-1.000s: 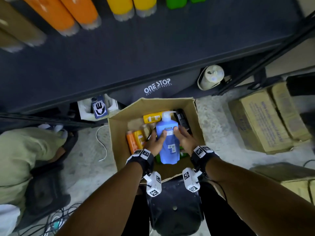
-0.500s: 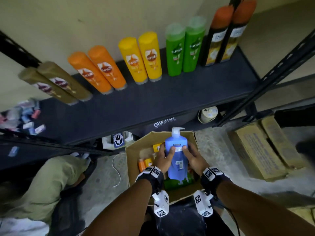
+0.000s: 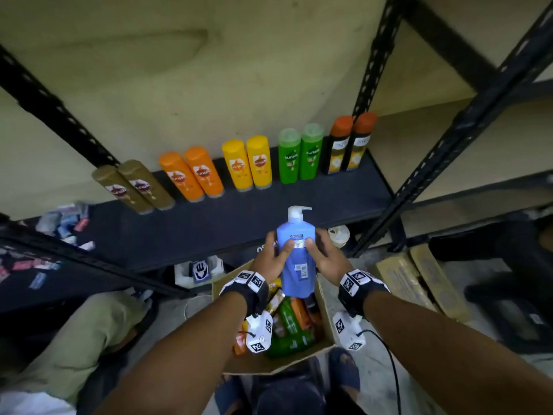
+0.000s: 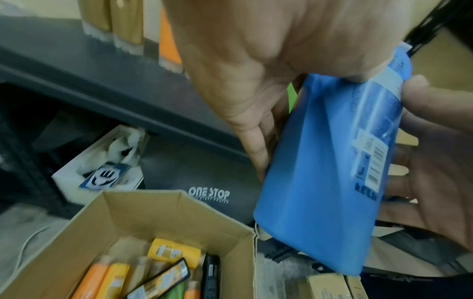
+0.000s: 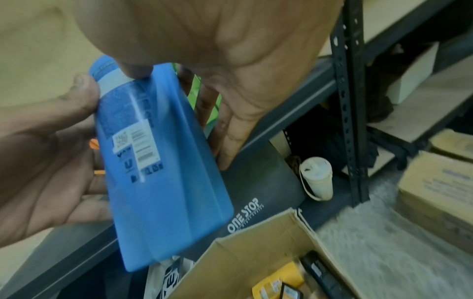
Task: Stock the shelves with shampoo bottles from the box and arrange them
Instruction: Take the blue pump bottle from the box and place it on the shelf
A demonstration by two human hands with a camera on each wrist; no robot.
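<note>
Bottle [image 3: 296,259], blue, upright between left hand [image 3: 270,259] and right hand [image 3: 328,255], thumbs and fingers wrapped around it.

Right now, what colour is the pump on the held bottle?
White pump on the blue bottle; head view shows it best.

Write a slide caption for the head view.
Both hands, left hand and right hand, hold a blue pump bottle above the box, facing a shelf of paired bottles.

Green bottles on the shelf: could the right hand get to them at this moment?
Probably not as things stand: the right hand and left hand both grip the blue pump bottle. The path to the green bottles looks open, but the fingers are occupied.
</note>
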